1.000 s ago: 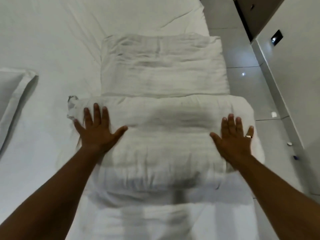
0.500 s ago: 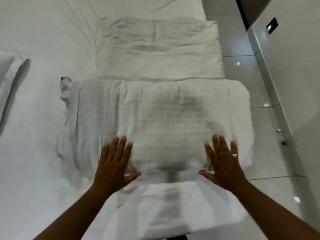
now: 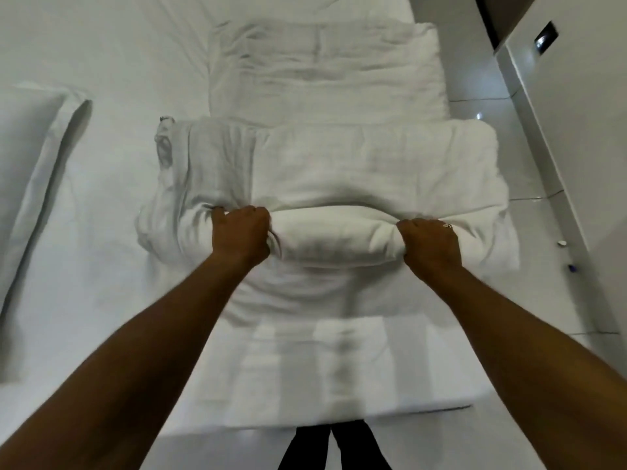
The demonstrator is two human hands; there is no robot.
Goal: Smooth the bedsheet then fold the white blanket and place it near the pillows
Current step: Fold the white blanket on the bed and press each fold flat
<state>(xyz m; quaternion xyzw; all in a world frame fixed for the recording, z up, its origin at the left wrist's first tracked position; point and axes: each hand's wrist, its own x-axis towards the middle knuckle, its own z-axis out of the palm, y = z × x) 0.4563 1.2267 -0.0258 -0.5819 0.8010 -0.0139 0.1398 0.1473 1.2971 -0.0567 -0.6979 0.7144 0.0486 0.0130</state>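
The white blanket (image 3: 356,171) lies in thick folded layers across the right half of the bed, on the white bedsheet (image 3: 101,62). Its far part stretches flat toward the top of the view. My left hand (image 3: 241,232) grips the near folded edge on the left, with fingers curled into the cloth. My right hand (image 3: 429,242), with a ring on one finger, grips the same edge on the right. The fabric bulges into a roll between the two hands. A white pillow (image 3: 30,157) lies at the left edge of the view.
The bed's right edge runs along a glossy tiled floor (image 3: 529,164). A white wall with a dark switch plate (image 3: 546,37) stands at the right. Small objects (image 3: 562,244) lie on the floor by the wall. My dark legs (image 3: 332,446) show at the bottom.
Both hands went from lying flat on top of the blanket to gripping its near edge. They slid toward me and curled into the cloth, bunching it into a roll.
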